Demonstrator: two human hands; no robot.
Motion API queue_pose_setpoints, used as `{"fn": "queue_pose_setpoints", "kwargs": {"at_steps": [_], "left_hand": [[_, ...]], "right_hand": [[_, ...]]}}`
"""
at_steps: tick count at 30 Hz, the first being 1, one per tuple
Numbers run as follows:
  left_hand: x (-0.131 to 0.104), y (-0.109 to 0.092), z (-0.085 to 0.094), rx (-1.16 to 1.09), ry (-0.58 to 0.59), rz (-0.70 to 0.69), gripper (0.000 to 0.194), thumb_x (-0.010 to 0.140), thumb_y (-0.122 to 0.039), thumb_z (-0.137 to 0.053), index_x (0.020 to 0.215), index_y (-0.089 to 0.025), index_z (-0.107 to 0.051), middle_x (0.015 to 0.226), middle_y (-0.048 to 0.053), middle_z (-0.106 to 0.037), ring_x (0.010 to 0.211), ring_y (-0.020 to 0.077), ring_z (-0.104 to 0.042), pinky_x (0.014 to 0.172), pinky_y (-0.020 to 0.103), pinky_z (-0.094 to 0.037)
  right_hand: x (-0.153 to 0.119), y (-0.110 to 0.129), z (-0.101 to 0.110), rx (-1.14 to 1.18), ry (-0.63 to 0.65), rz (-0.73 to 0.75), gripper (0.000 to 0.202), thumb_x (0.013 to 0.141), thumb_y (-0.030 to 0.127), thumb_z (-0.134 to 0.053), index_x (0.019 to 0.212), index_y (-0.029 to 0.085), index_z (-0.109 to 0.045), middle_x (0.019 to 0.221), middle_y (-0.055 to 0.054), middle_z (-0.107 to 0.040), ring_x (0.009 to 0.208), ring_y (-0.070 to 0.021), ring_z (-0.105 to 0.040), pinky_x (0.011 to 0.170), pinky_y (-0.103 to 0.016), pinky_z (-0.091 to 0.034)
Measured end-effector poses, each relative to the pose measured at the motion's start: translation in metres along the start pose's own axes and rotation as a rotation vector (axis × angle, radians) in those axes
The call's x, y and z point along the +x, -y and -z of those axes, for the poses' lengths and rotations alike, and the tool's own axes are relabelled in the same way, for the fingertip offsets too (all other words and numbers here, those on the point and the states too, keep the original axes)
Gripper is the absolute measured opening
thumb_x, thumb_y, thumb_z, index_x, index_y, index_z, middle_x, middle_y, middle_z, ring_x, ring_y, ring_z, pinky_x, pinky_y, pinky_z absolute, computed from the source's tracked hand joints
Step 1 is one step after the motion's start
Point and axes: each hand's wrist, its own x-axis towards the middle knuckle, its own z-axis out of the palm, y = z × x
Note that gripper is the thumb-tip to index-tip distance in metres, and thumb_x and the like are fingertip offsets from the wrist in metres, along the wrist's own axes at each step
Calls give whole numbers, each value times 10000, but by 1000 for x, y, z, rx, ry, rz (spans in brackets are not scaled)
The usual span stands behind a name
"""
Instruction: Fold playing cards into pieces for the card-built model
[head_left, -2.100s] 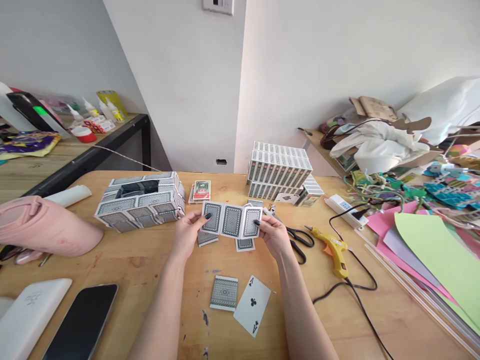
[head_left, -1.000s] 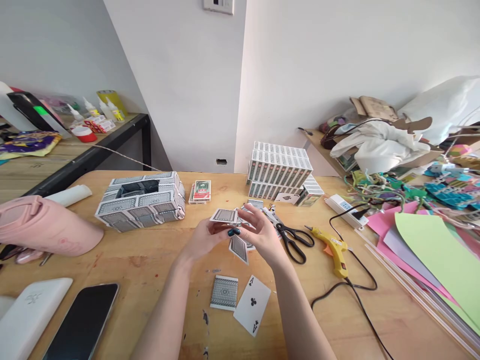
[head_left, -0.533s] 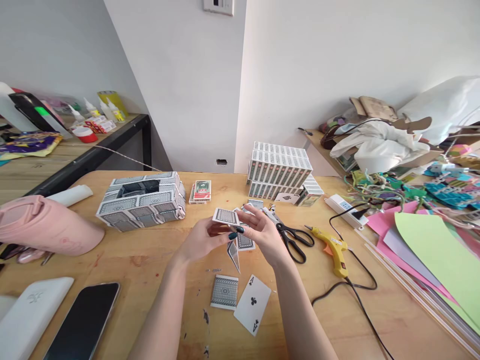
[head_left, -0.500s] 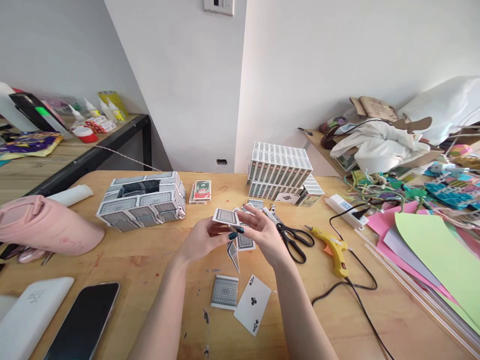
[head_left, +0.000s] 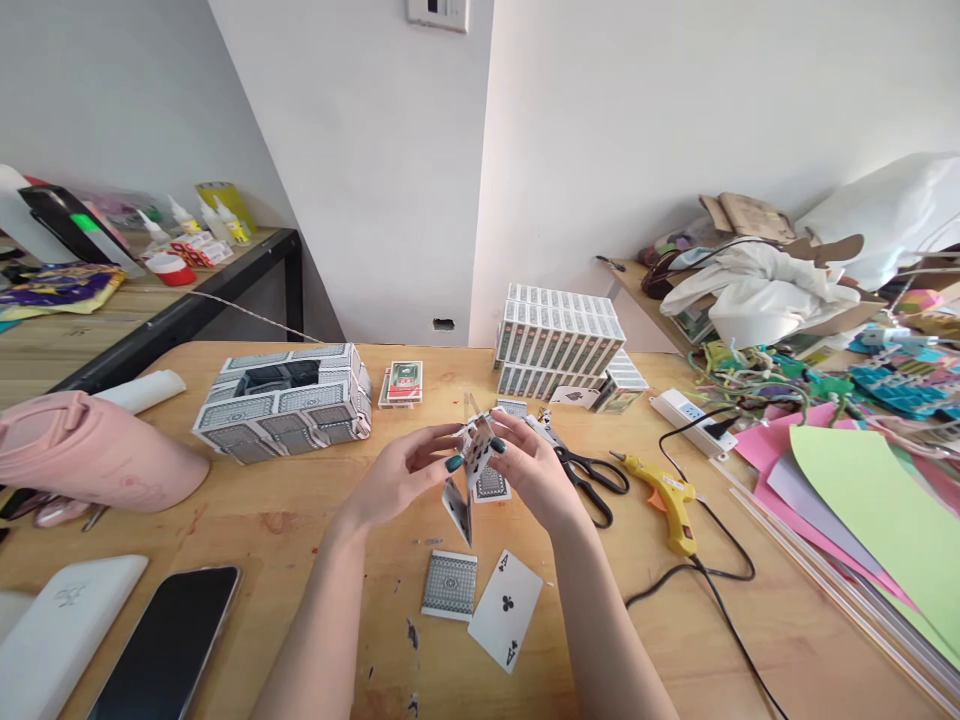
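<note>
Folded playing cards (head_left: 477, 452) are held up between my two hands above the middle of the table. My left hand (head_left: 401, 470) pinches them from the left, thumb in front, and my right hand (head_left: 531, 468) grips them from the right. Another folded card (head_left: 457, 510) hangs below, by my left fingers. Behind it a patterned card (head_left: 492, 484) lies on the table. Nearer me are a folded patterned card (head_left: 449, 584) and an ace of clubs (head_left: 506, 610), side by side. How the held cards join is too small to tell.
A card-covered box (head_left: 285, 400) and pink tumbler (head_left: 97, 450) stand left, a phone (head_left: 169, 640) nearer. Stacked card boxes (head_left: 559, 340) stand behind. Black-handled scissors (head_left: 592, 480), a yellow glue gun (head_left: 671, 500) with its cord, a power strip (head_left: 690, 420) and coloured paper (head_left: 862, 510) are right.
The held cards have turned from lying nearly flat, patterned back up, to tilted with printed faces showing. The hanging card has shifted slightly left. My fingers have changed position around them.
</note>
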Motion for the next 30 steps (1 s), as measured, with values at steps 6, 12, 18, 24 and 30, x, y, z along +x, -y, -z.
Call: {"fn": "queue_pose_setpoints", "kwargs": {"at_steps": [6, 12, 18, 24, 30], "left_hand": [[-4, 7, 14, 52, -70, -4, 507, 791, -374, -578, 1268, -225, -488, 1282, 107, -543, 1164, 290, -511, 912, 400, -452], [-7, 2, 22, 26, -215, 22, 589, 758, -440, -583, 1274, -184, -460, 1276, 128, -541, 1042, 286, -595, 869, 365, -463], [-7, -2, 19, 4, -295, 45, 595, 725, -451, -598, 1255, -214, -468, 1219, 100, -592, 1065, 280, -586, 852, 344, -461], [-2, 0, 13, -3, -318, 127, 574, 720, -466, -564, 1236, -227, -482, 1242, 87, -576, 983, 263, -625, 791, 333, -485], [3, 7, 6, 12, -198, 168, 539, 781, -440, -465, 1290, -265, -439, 1197, 56, -596, 998, 244, -609, 826, 362, -470]], "right_hand": [[0, 4, 8, 79, -44, 27, 536, 678, 370, -735, 1162, 242, -546, 1219, -108, -574, 1078, -270, -583, 931, -442, -443], [1, 7, 16, 112, -118, 84, 531, 678, 385, -722, 1155, 233, -546, 1216, -112, -581, 1071, -270, -585, 906, -433, -454], [2, 7, 18, 140, -160, 104, 502, 679, 383, -714, 1129, 236, -548, 1149, -91, -614, 999, -252, -615, 863, -420, -486], [4, 5, 15, 120, -279, 64, 479, 696, 421, -692, 1105, 216, -552, 1070, -96, -642, 939, -247, -637, 805, -395, -517], [8, -6, 9, 68, -319, 26, 507, 690, 441, -677, 1131, 228, -545, 1039, -80, -643, 967, -242, -613, 702, -335, -539]]}}
